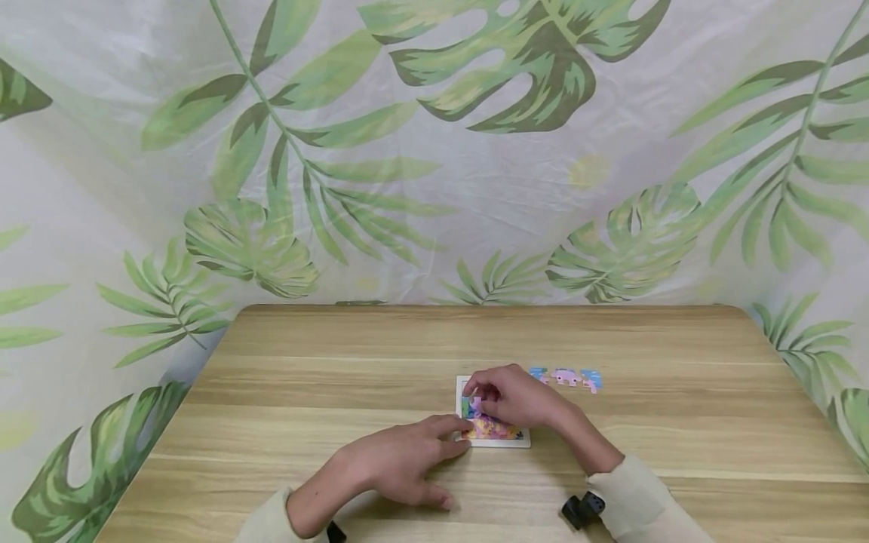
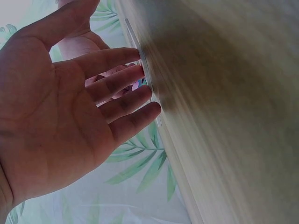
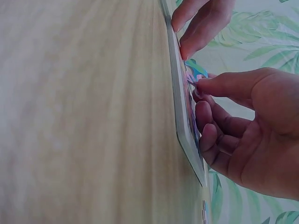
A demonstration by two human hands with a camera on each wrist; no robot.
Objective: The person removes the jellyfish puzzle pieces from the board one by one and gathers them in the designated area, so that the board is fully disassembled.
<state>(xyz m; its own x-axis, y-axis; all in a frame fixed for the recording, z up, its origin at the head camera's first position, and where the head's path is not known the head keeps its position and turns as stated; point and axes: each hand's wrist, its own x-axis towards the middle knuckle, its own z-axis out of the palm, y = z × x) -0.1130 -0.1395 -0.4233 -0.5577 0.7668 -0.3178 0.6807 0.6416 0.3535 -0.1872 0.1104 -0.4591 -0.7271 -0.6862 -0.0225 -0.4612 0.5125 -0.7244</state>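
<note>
A small jigsaw puzzle tray (image 1: 502, 444) with a pale border lies on the table, its near part filled with yellow and pink picture pieces (image 1: 494, 431). My left hand (image 1: 400, 460) reaches in from the left with fingers extended, fingertips right at the tray's left side. Over the tray, the right hand (image 1: 514, 396) pinches a colourful puzzle piece (image 3: 198, 71) between thumb and index finger. Its other fingers are curled close over the tray, as the right wrist view shows. The right hand hides much of the tray's far right part in the head view.
Several loose puzzle pieces (image 1: 566, 377), pink and blue, lie in a row just behind and right of the tray. The wooden table (image 1: 326, 362) ends at a leaf-patterned cloth (image 1: 475, 196) behind it.
</note>
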